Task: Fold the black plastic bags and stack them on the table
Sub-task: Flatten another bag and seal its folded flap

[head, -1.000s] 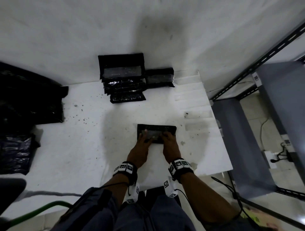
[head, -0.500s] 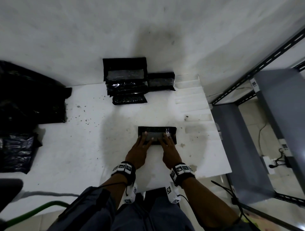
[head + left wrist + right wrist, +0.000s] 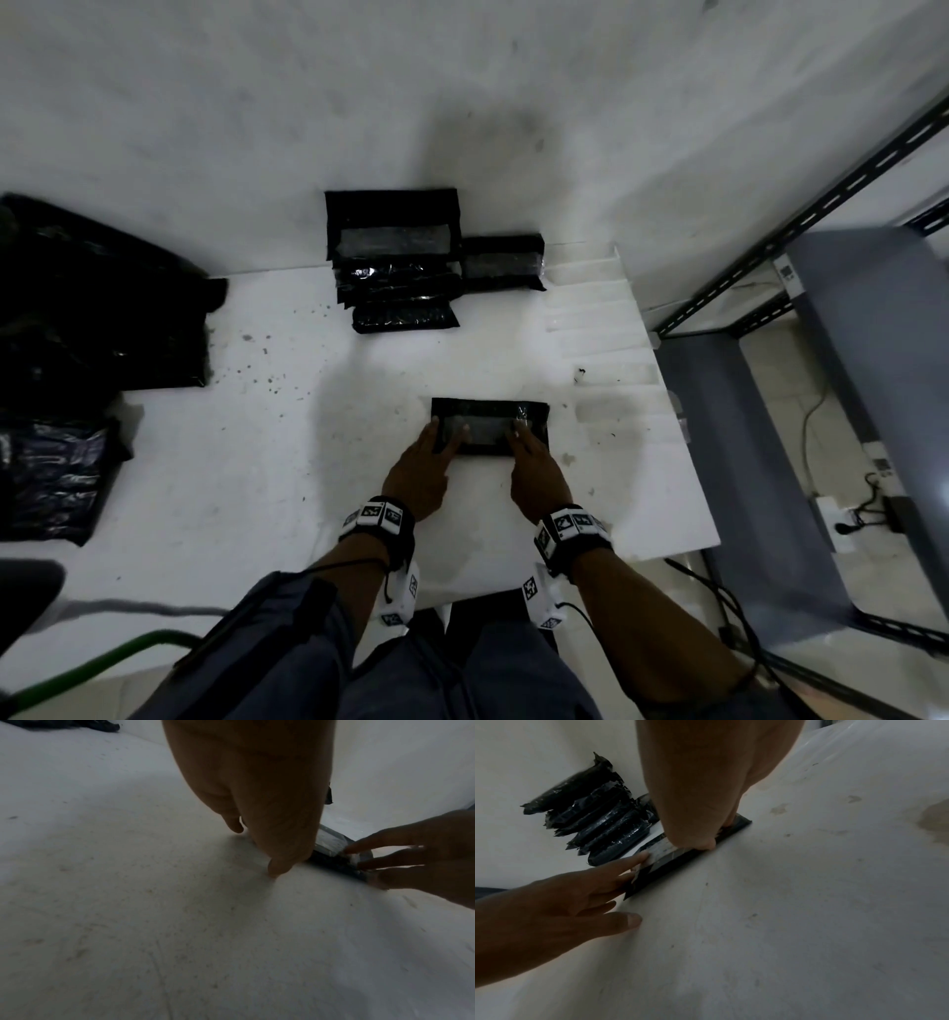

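Note:
A small folded black bag (image 3: 490, 417) lies flat on the white table (image 3: 257, 462), just in front of me. My left hand (image 3: 445, 441) presses straight fingers on the bag's left end. My right hand (image 3: 519, 437) presses flat on its right end. The left wrist view shows my left hand (image 3: 277, 866) beside the bag (image 3: 331, 850). In the right wrist view my right hand (image 3: 698, 841) sits on top of the bag (image 3: 677, 860). A leaning stack of folded bags (image 3: 395, 288) (image 3: 598, 819) stands at the wall, with another folded bag (image 3: 503, 262) on its right.
Loose unfolded black bags (image 3: 92, 298) and a smaller pile (image 3: 51, 478) lie at the table's left. A metal shelf rack (image 3: 821, 360) stands close to the table's right edge. A green hose (image 3: 102, 663) runs at lower left.
Both hands have stayed pressing on the folded bag, and their fingers have slid only slightly along it. The bag has not moved.

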